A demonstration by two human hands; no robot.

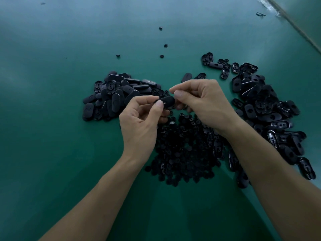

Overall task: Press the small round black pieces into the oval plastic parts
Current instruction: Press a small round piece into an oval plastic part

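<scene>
I am pinching one oval (167,101) in my left hand (139,122), with the thumb (159,104) lying on its near face and the other fingers curling behind it. It is hanging in the air between my two hands, clear of the table (52,153).

My right hand (206,105) is hovering at the oval's right end. Its fingers are curling, and the thumb tip (178,93) and forefinger tip are drawing close just above it. I cannot tell whether a round piece is sitting between those tips; black on black, it is too small to make out.

The heap of rounds (184,148) is lying directly beneath my fingers and back toward my wrists. One oval pile (112,96) is sitting just left of my left fingertips, and another (269,110) is spreading out right of my right wrist. A few stray rounds (165,45) are lying well beyond my fingertips.

What I am worrying about, as I judge it:
- **Dropping the piece:** anything slipping from so light a pinch would be falling straight into the heap below and vanishing among its fellows.
- **The oval pivoting:** I am gripping it by one end only, so a hard push at the other end could be twisting it out of my thumb.
- **A crooked fit:** a piece going in tilted would be jamming instead of seating.
- **Mixing the piles:** both oval piles are lying close to my fingers, so a finished part could be landing among unfinished ones.
</scene>
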